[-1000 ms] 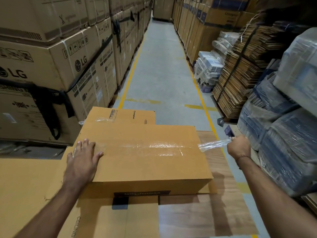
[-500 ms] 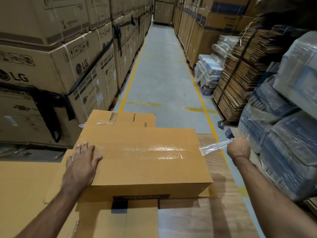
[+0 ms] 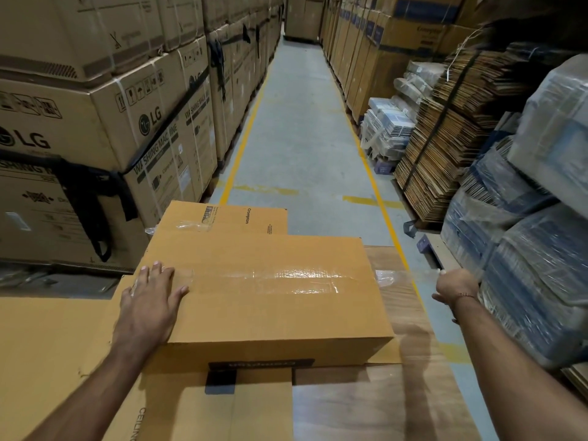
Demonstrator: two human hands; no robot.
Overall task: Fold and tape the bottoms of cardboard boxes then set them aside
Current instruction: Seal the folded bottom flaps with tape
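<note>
A brown cardboard box lies bottom-up on the wooden table. A strip of clear tape runs along its middle seam and stretches off the right edge. My left hand presses flat on the box's left end, fingers spread over the start of the tape. My right hand is out past the box's right side, fingers closed on the tape roll, which the hand mostly hides. The tape between box and hand is taut.
Flat cardboard sheets lie left of and under the box. Big stacked cartons wall the left. Bundled flat boxes and plastic-wrapped packs crowd the right, close to my right hand. A grey aisle runs ahead.
My right hand has drawn the tape a little farther right and down from the box's edge. My left hand stays pressed on the box.
</note>
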